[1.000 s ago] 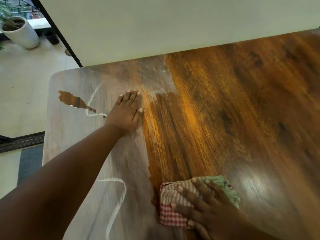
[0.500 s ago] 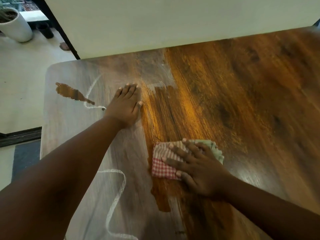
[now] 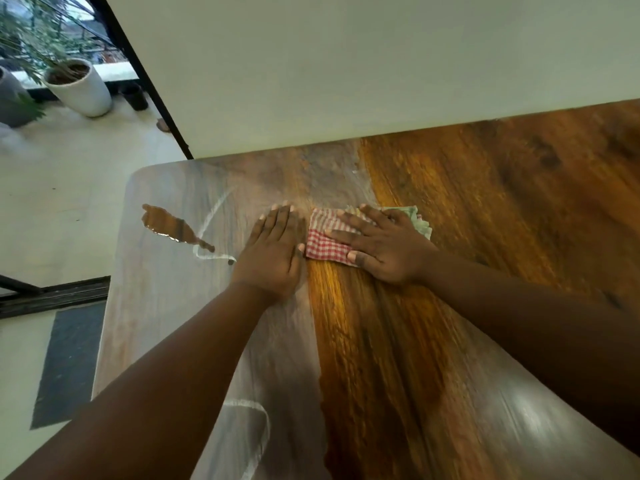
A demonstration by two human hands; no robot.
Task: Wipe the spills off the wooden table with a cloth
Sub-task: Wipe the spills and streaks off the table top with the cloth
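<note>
The folded red-and-white checked cloth with a green layer (image 3: pixel 332 237) is pressed flat on the glossy brown wooden desk (image 3: pixel 485 209), far side of the wiped band, its left edge just beside the left hand. It has been pushed away from the person since half a second ago, from the near-middle of the desk up to the far part; a darker, clean-looking streak is left behind it toward the near edge. Judged: one forward stroke is about done, wiping is mid-way.

The cloth's long axis runs left-right, roughly across the stroke direction, the checked end pointing left, the green end right.

The right hand (image 3: pixel 384 247) is laid on top of the cloth, fingers (image 3: pixel 349 220) spread and flat, pressing, nothing pinched. The left hand (image 3: pixel 273 254) is laid palm-down on the bare desk, fingers extended and together, holding nothing, unmoved from before.

Left of the left hand a dark brown liquid puddle (image 3: pixel 169 225) and a thin pale liquid trail (image 3: pixel 211 220) are untouched; another pale looping trail (image 3: pixel 259 427) is seen near the near edge. The greyish left portion is judged still to be wiped.
</note>
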